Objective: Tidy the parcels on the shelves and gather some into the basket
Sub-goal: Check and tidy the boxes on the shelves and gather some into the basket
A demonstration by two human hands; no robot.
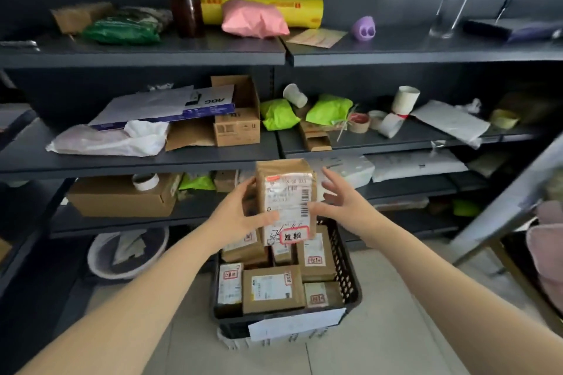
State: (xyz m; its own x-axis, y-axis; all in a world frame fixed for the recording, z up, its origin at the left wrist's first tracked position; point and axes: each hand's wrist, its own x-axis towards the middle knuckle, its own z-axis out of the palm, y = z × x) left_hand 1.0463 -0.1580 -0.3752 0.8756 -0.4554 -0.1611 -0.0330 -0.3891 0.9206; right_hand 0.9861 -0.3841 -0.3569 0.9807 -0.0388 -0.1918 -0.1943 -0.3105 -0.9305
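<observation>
Lower shelf, far left: flat brown cardboard box (122, 198) with a white tape roll (146, 181) sitting on top. It is well apart from my reach and no concern for now.

Left hand (240, 215): it grips the tall brown paper-wrapped parcel with the white shipping label (285, 189), thumb across the lower front, fingers behind. This hand alone carries it.

The parcel stands upright, in the air, directly over the far end of the black perforated plastic basket (345, 265) on the pale tiled floor (380, 298).

Risk one: the hold is low and on one side of a tall package. I judge that a tilt forward could pivot it out of my thumb.

Risk two: the basket looks nearly full of small brown labelled parcels (272, 288), some stacked against each other. I expect a parcel laid on top would sit near or above the rim. Set down carelessly, it could slide over the wall onto the floor or shove the ones below askew.

Right hand (339, 196): fingers spread wide and holding nothing, just beside the parcel's right edge. I cannot tell whether the thumb touches it. If this hand closes late or clips the edge, it may knock the parcel rather than steady it.

Behind it, white plastic mailers (417, 164) lie on the dark grey metal shelf (396, 189), near my knuckles. A wide swing could drag one off.
</observation>
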